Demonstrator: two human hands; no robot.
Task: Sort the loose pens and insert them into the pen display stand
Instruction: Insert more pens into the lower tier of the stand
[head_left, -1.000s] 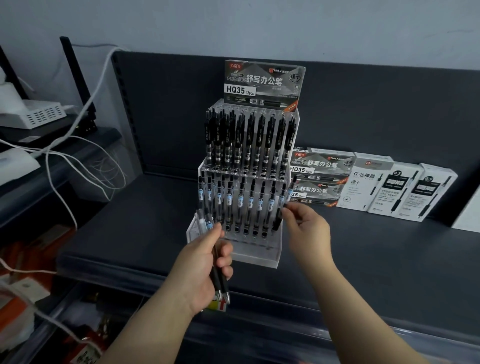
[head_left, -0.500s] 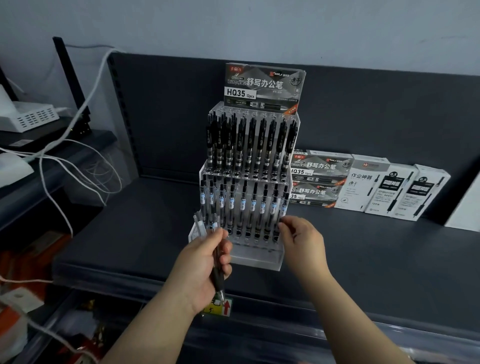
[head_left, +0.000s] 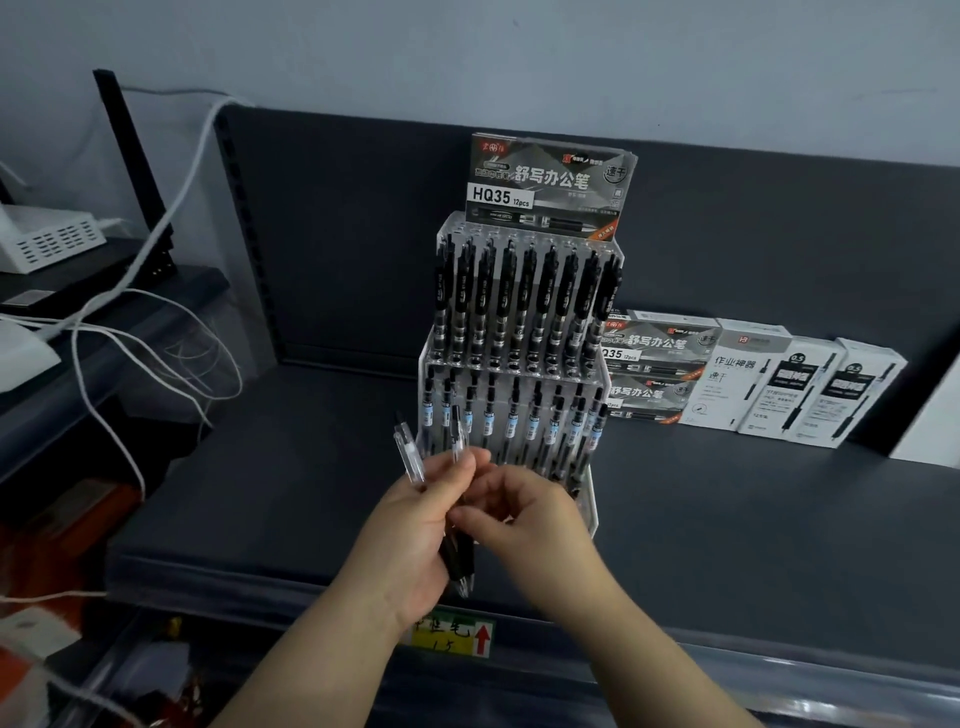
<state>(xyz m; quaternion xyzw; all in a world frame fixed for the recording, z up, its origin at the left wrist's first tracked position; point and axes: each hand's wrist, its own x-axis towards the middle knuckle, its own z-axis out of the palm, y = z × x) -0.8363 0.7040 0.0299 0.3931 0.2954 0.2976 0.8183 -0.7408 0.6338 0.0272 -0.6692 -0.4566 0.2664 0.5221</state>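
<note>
Pen display stand (head_left: 511, 364) mid-shelf (head_left: 260, 467), boxes (head_left: 748, 384) to its right, both hands just before it.

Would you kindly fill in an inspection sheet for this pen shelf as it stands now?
Surface: dark shelf, bare at left.
Job's things: clear pen display stand, upper and lower rows holding pens; loose pens bunched in hand.
Clutter: pen boxes right of stand.
Grippers: left hand holds the bunch; right hand pinches one of its pens.
Cables: white cables trailing at left.
Surroundings: white device on side shelf; yellow price label on shelf edge.
</note>
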